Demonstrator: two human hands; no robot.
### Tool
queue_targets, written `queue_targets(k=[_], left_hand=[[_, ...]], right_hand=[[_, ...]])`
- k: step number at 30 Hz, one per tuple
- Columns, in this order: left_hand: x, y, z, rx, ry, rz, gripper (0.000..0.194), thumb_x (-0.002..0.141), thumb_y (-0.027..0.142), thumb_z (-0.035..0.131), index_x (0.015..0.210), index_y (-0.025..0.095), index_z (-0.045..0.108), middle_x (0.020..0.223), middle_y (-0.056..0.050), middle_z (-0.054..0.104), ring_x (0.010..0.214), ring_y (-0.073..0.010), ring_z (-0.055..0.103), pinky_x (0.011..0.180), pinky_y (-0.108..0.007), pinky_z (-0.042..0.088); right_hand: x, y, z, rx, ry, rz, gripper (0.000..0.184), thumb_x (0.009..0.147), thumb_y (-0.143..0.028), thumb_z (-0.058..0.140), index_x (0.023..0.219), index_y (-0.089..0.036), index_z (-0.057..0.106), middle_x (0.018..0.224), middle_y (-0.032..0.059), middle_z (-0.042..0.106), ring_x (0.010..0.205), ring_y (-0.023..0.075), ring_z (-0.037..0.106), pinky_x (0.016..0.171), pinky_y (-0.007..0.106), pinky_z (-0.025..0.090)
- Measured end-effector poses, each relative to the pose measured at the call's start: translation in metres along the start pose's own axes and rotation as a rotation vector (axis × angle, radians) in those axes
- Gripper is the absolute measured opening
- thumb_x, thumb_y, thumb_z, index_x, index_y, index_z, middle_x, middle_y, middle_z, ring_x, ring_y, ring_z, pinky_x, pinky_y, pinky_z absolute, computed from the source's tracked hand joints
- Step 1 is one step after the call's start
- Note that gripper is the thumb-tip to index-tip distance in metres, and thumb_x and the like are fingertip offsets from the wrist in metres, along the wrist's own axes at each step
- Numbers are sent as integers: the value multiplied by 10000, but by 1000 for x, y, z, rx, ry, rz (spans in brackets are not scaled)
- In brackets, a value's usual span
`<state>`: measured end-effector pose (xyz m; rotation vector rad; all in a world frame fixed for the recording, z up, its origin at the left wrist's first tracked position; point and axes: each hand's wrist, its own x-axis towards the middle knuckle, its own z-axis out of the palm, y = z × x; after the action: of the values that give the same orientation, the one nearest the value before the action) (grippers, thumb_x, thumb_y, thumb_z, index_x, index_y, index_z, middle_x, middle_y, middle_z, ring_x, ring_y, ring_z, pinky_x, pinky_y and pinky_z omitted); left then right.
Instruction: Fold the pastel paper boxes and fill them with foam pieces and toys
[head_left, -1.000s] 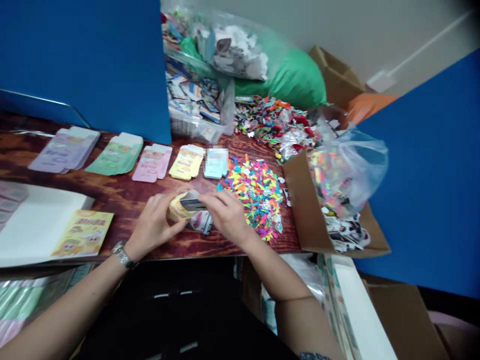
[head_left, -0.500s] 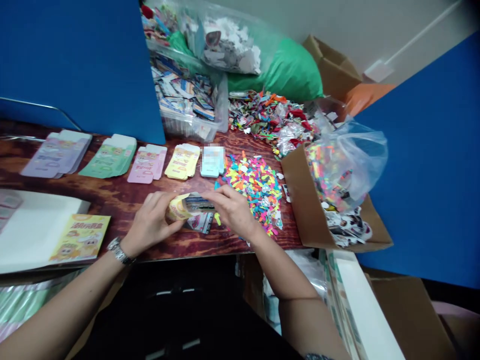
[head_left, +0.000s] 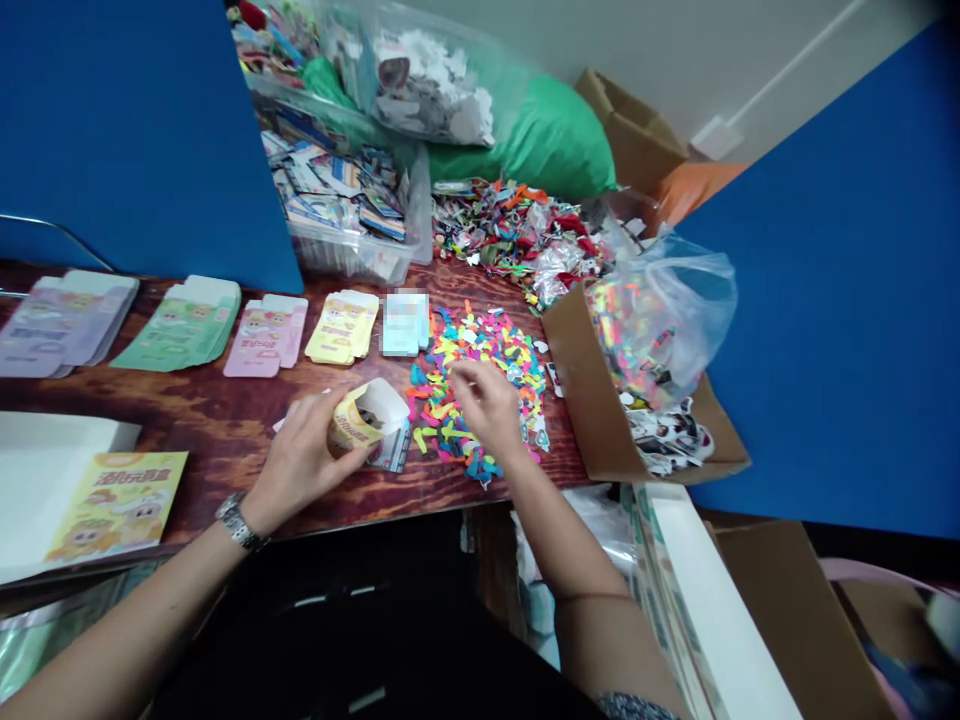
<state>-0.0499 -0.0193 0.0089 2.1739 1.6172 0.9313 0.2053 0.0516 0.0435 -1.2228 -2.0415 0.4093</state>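
My left hand (head_left: 304,455) grips a small yellow paper box (head_left: 361,417) with its flap open, held just above the wooden table (head_left: 225,420). A few printed cards (head_left: 390,455) lie under the box. My right hand (head_left: 491,405) rests on a pile of bright neon cut-out pieces (head_left: 480,365), its fingers curled down onto them. I cannot make out whether they pinch a piece.
Flat box blanks lie in a row: purple (head_left: 64,320), green (head_left: 184,322), pink (head_left: 266,335), yellow (head_left: 341,327), blue (head_left: 405,322). A clear bin of cards (head_left: 337,215), a cardboard box with a plastic bag (head_left: 645,370), and a yellow sheet (head_left: 120,505) stand around.
My right hand left the box mouth, where it pushed cards in, and moved right onto the neon pile. The left hand still holds the box, its flap now open.
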Motion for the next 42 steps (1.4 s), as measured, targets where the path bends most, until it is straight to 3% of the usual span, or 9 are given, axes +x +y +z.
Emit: queue_targets(k=[4, 8, 14, 17, 20, 26, 30, 36, 42], left_hand=[[-3, -3, 3, -14, -47, -20, 691, 848, 510, 627, 1417, 190, 399, 1255, -147, 576, 1141, -315, 565, 984, -441, 455], [-3, -2, 9, -28, -75, 4, 685, 855, 488, 621, 1417, 169, 395, 1223, -151, 579, 1122, -308, 572, 982, -436, 454], [1, 0, 14, -5, -69, -36, 707, 843, 494, 640, 1416, 155, 404, 1266, -164, 568, 1172, -332, 549, 1013, -461, 432], [7, 6, 20, -1, -70, -40, 703, 838, 476, 647, 1401, 128, 410, 1273, -178, 567, 1172, -336, 546, 1006, -464, 438], [13, 14, 28, -22, -86, -47, 655, 840, 429, 651, 1378, 130, 426, 1237, -164, 584, 1147, -321, 554, 980, -455, 456], [13, 21, 35, -40, -54, -35, 641, 853, 388, 635, 1402, 176, 383, 1211, -141, 588, 1137, -314, 567, 965, -460, 466], [11, 15, 37, -54, -49, -85, 665, 849, 425, 636, 1409, 171, 381, 1248, -157, 587, 1164, -323, 575, 978, -467, 473], [19, 7, 42, -131, -80, -93, 683, 831, 435, 645, 1408, 189, 374, 1311, -153, 600, 1175, -313, 616, 975, -453, 507], [29, 7, 33, -165, -199, -38, 757, 839, 487, 647, 1468, 234, 308, 1384, -139, 576, 1218, -307, 610, 971, -427, 535]], right_hand=[[9, 69, -16, -405, -208, 388, 260, 915, -311, 595, 1115, -161, 665, 1023, 107, 686, 929, 218, 621, 830, 310, 462], [7, 93, -7, -521, -323, 479, 201, 905, -353, 597, 964, -181, 684, 894, 74, 671, 846, 202, 592, 741, 270, 408], [8, 75, -23, -369, -215, 399, 222, 917, -377, 560, 848, -192, 663, 856, 43, 617, 850, 181, 562, 740, 262, 396], [12, 47, -30, 46, -161, 337, 244, 899, -412, 580, 817, -187, 628, 759, 6, 578, 722, 147, 535, 670, 250, 412], [13, 9, -20, 383, -261, 291, 255, 907, -432, 583, 861, -184, 620, 724, -18, 582, 633, 118, 517, 602, 233, 415], [5, -35, 12, 121, -321, -7, 96, 923, -230, 585, 971, -197, 661, 947, 47, 701, 876, 168, 642, 811, 276, 490], [-1, -31, 21, 101, -249, -52, 200, 969, -202, 502, 1141, -180, 602, 1019, 76, 717, 933, 168, 674, 831, 264, 514], [9, -24, 15, -2, -378, -194, 211, 984, -244, 496, 1083, -197, 677, 1011, 76, 737, 941, 177, 679, 865, 295, 519], [66, 31, 1, 37, -225, 11, 269, 986, -325, 498, 1141, -206, 682, 1085, 53, 738, 947, 150, 693, 849, 256, 518]])
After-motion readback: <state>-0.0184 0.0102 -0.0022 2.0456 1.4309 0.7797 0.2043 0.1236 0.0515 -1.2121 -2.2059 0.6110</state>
